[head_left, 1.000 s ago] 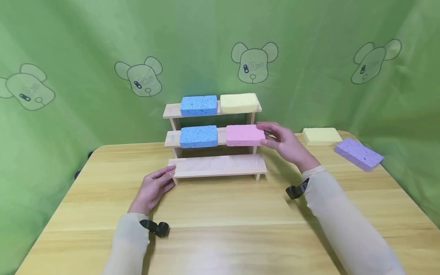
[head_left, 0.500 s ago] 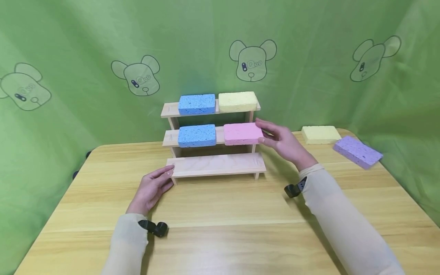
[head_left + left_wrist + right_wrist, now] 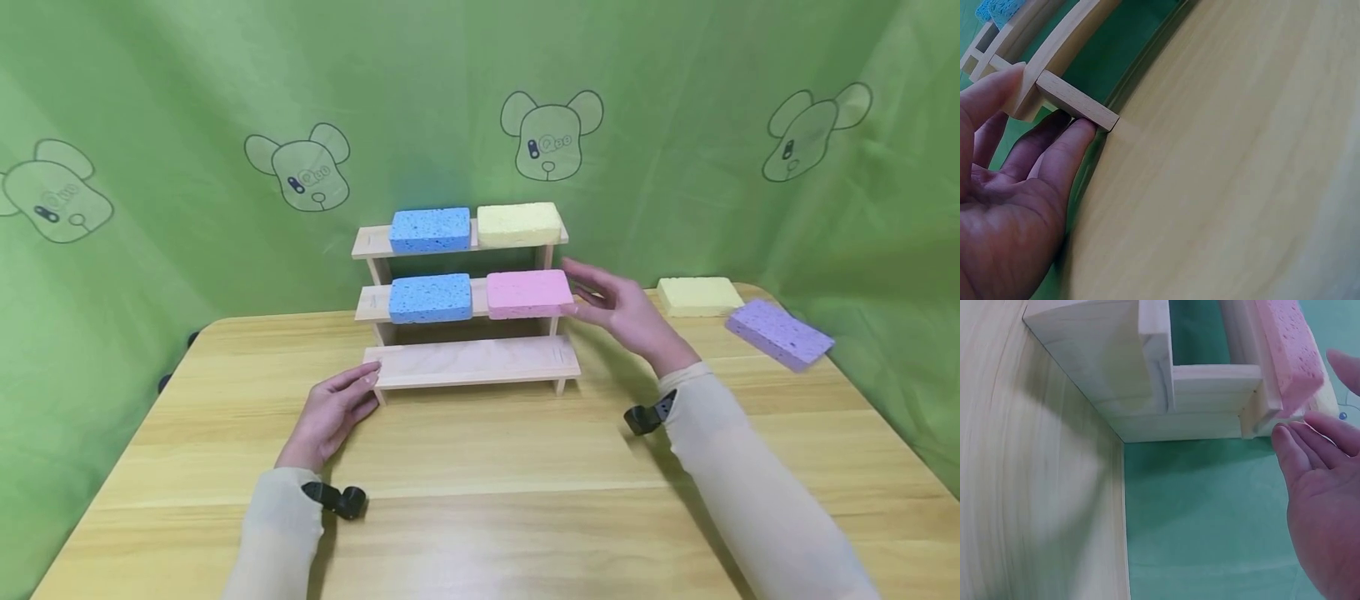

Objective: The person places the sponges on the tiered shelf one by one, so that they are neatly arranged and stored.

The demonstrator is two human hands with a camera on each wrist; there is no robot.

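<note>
A three-step wooden display rack [image 3: 472,363] stands on the table. My left hand [image 3: 330,417] grips the left end of its lowest step; in the left wrist view the thumb is on the board and fingers [image 3: 1075,140] are against the end leg [image 3: 1079,101]. On the middle step lie a blue sponge [image 3: 430,298] and, to its right, a pink sponge [image 3: 528,293]. My right hand [image 3: 630,315] is just off the pink sponge's right end, its fingers parted and holding nothing. The top step bears a blue sponge [image 3: 430,230] and a pale yellow sponge [image 3: 518,225].
At the table's back right lie another pale yellow sponge [image 3: 700,297] and a purple sponge [image 3: 780,335], the purple one at an angle beside it. A green curtain [image 3: 420,100] printed with bear heads hangs close behind the rack. The wooden table [image 3: 480,492] extends in front.
My right hand has let go of the pink sponge, its fingers spreading slightly off the right end. The left hand keeps its hold on the rack.
</note>
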